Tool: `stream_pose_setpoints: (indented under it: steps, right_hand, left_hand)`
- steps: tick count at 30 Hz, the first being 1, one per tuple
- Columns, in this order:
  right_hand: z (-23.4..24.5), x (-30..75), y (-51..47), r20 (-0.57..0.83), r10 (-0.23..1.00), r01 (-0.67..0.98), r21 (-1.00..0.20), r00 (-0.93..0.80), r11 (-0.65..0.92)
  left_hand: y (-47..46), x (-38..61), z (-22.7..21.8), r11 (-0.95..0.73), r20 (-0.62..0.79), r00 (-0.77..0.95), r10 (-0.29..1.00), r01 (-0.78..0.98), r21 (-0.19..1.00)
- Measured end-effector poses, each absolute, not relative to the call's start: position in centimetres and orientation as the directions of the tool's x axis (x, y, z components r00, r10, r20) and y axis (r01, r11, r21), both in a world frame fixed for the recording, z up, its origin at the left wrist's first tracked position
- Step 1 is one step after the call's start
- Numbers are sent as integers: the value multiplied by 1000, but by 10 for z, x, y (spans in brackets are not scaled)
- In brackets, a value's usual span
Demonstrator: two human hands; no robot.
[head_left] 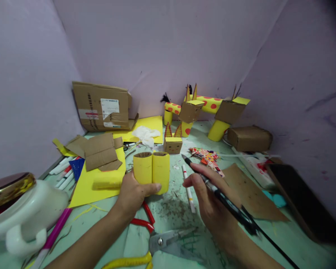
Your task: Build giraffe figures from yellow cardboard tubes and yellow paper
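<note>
My left hand [136, 190] is closed around a pair of upright yellow tubes [143, 168] with brown cardboard insides, standing side by side and touching. Faint pencil-like lines cross their fronts. In my right hand [210, 198] is a black pen [215, 190], its tip pointing up and left, apart from the tubes. A white marker [188, 188] lies between my hands. Just behind the tubes sits a small cardboard head [173, 145] with pointed orange ears. Red-handled pliers [148, 220] and metal scissors [168, 241] with yellow handles lie in front of them.
Two spotted yellow cardboard animals [192, 110] stand at the back. A cardboard box [100, 108] leans on the wall; yellow sheets [84, 190] and cardboard scraps [100, 151] lie left, by a white cup [30, 213]. At right are a cardboard piece [252, 194] and a phone [299, 198].
</note>
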State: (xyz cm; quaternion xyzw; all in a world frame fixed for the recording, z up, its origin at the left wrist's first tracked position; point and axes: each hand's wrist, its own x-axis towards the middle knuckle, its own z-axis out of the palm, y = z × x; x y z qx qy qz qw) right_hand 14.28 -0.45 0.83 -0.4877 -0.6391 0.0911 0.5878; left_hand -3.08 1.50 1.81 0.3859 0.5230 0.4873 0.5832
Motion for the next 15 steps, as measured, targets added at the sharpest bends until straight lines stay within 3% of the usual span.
stream_pose_setpoints:
  steps: [2, 4, 8, 12, 15]
  right_hand:
    - [2, 152, 5, 627, 770, 572, -677, 119, 463]
    - [-3, 165, 17, 580, 809, 649, -579, -98, 494]
    - [-5, 190, 36, 337, 828, 737, -385, -449, 556]
    - [-8, 206, 47, 262, 784, 756, -219, -563, 616]
    - [-9, 210, 49, 241, 798, 778, -195, -553, 597]
  left_hand:
    - [16, -33, 17, 235, -233, 34, 972, -231, 944]
    - [17, -36, 16, 239, -226, 80, 971, -278, 930]
    - [19, -40, 15, 252, -226, 117, 967, -313, 916]
    - [20, -41, 15, 263, -232, 134, 963, -307, 915]
    - [19, -41, 14, 257, -224, 141, 964, -296, 920]
